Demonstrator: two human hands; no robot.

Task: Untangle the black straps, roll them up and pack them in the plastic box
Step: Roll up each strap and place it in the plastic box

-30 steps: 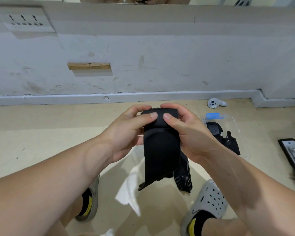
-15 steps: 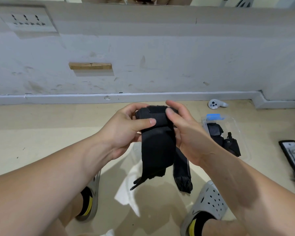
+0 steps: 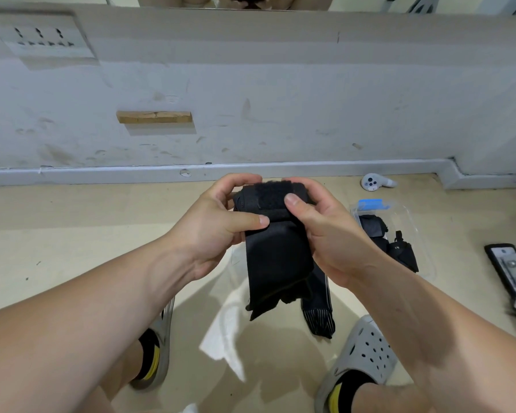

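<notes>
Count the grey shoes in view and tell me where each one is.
2. One grey shoe shows at lower left, partly hidden behind the left forearm; the other is at lower right on the floor.

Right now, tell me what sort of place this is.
Likely an indoor workroom or lab corner: scuffed grey wall with a socket plate, bare beige floor, a white controller by the skirting.

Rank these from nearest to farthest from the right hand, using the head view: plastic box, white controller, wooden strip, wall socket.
1. plastic box: on the floor, just right of the right hand gripping the black strap.
2. white controller: on the floor by the wall's foot.
3. wooden strip: on the wall, up and left.
4. wall socket: wall's top left corner.
</notes>
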